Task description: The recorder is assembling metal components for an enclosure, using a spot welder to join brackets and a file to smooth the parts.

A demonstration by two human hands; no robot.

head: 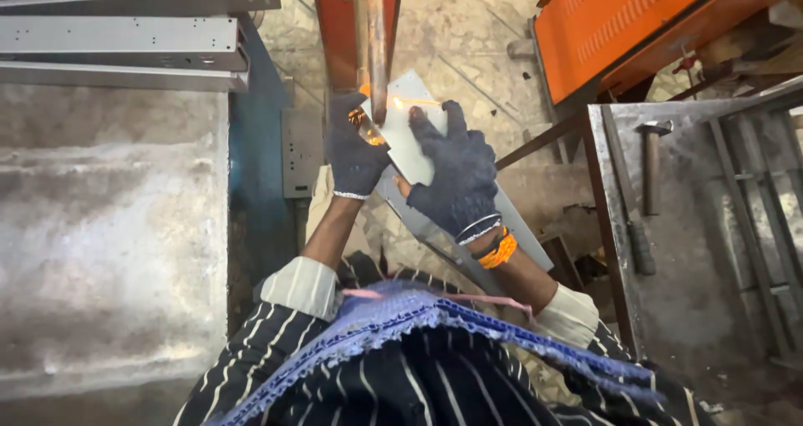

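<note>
Both my hands wear dark knitted gloves and grip a flat grey sheet-metal piece (406,133) that slants from upper centre down to the right. My left hand (353,150) holds its left edge, close to an orange glow and sparks. My right hand (456,171) clasps its right side, fingers over the top face. A narrow vertical rusty bar (376,41) of an orange machine meets the sheet's upper end, where sparks show. Orange and dark bangles sit on my right wrist.
Long grey metal channels (125,45) lie stacked at the upper left on a worn grey bench (109,225). A metal table (686,242) at the right carries a hammer (648,175) and a welded frame. An orange machine panel (636,20) stands at the upper right.
</note>
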